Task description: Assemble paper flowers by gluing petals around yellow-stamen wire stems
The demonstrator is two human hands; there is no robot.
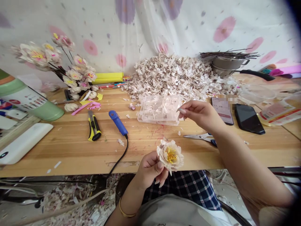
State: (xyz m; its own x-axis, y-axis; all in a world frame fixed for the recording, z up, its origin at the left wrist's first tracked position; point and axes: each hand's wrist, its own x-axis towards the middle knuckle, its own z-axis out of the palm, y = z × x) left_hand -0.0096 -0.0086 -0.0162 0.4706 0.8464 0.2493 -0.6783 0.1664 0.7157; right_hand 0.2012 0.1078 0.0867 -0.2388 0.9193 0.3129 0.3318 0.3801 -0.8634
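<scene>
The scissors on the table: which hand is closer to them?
The right hand is closer; in the view it sits just above the scissors. The left hand is farther away, down and to the left of them, holding a flower.

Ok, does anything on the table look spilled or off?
Yes: a heap of pale petal scraps spills across the wooden table, stray bits lie around the clear plastic tray, and reddish stains mark the wood near it.

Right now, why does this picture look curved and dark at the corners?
In the head view, the wide lens bows the wooden table and darkens the upper right corner; the light is soft, with faint shadows, and the flower in the left hand looks sharp.
</scene>
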